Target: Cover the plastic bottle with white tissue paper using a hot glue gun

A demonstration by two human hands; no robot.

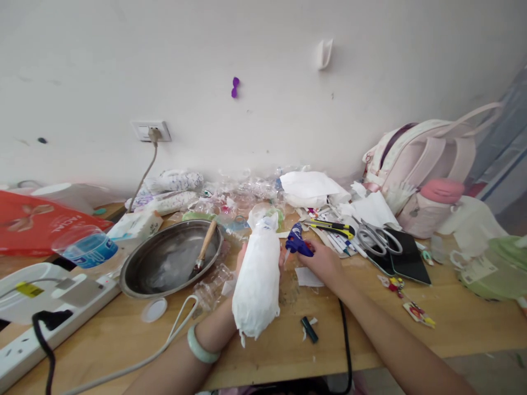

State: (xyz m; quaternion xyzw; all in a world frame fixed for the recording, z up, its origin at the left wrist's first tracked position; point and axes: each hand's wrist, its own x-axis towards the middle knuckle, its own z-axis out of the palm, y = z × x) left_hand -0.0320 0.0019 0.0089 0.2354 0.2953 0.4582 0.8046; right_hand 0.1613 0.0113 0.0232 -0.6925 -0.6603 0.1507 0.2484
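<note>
A bottle-shaped object wrapped in white paper (pixel 258 280) is held above the table's middle, its narrow neck pointing away from me. My left hand (pixel 241 260) is wrapped round it from behind and beneath, mostly hidden by it; fingertips show at its right edge. My right hand (pixel 325 263) grips a blue glue gun (pixel 297 241), its nozzle pointing down and left close to the wrapped bottle's right side. Whether the nozzle touches the paper cannot be made out. A small white paper piece (pixel 309 277) lies beneath my right hand.
Left are a metal bowl (pixel 135 274) with a brush (pixel 205 247), a power strip (pixel 99 288) and a white cable. Right are a yellow cutter (pixel 331 226), scissors (pixel 376 240), dark phones, a pink bottle (pixel 428 208) and a backpack. A dark green tube (pixel 309 329) lies near the front.
</note>
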